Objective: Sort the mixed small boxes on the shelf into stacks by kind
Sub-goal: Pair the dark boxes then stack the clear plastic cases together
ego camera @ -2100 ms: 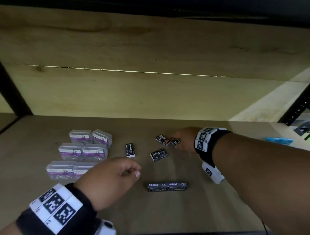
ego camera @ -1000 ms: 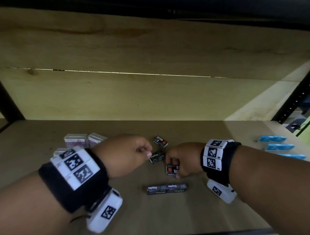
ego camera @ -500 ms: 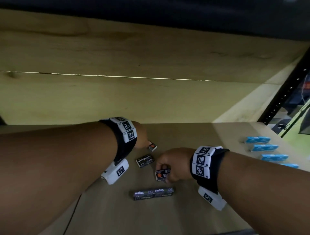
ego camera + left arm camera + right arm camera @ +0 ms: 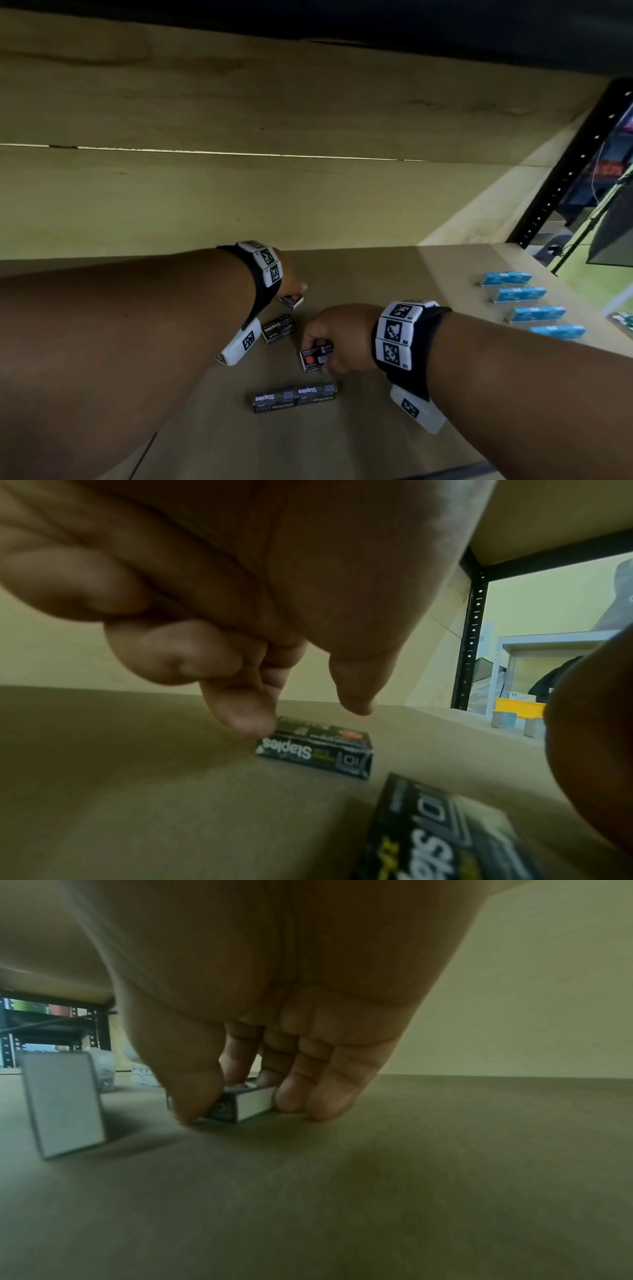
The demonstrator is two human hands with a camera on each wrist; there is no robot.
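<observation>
The right hand pinches a staple box by its narrow ends, thumb on one end and the other fingers on the opposite one, with the box low against the shelf; an end-to-end pinch like this probably keeps the broad face level for setting down or sliding it toward a stack. The left hand reaches further in, its index finger and thumb spread apart and pointing down at a far box; the fingertip looks to be at the box's corner, the thumb above it, so nothing is gripped and the hand seems poised to take that box across its width. Between the two hands lies a loose box, flat with its label up. Just nearer than the right fingers sit paired boxes, end to end in a row, likely the start of the staple group. Well off beyond the right wrist, blue boxes lie in separate small piles. No tray or bin shows on the shelf; every box rests directly on the board.
</observation>
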